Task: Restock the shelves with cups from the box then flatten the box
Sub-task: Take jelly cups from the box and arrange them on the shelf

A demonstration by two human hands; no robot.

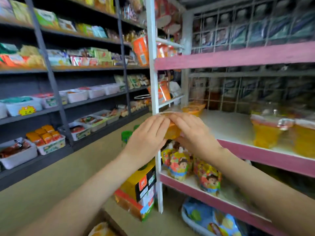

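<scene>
- The cup (172, 132) is in the middle of the frame, up in the air, just in front of the white post of the shelf.
- It is small and orange, and you can see a little way into it. A thin clear rim sticks out at its top. Most of it is hidden by fingers, and it looks a bit blurry.
- The left hand (146, 133) holds the cup from the left side, with its fingers laid over the top.
- The right hand (194, 132) holds it from the right side. Its fingers bend over the top and its thumb sits under the cup. The fingertips of both hands meet above the cup.
- Just behind the hands, right of middle, is the shelf (235, 126). It has a white board and a pink front edge.
- Another orange cup (193, 109) stands at the back left of that shelf.
- Bigger yellow tubs (265, 133) stand on the shelf at the right of the frame.
- Below, bright cartoon pouches (179, 166) stand on the next pink shelf.
- A yellow and black carton (139, 181) sits on the floor by the post.
- At the bottom edge is the brown box (109, 218), with something orange in it.
- Grey snack shelves (95, 99) fill the left of the frame.
</scene>
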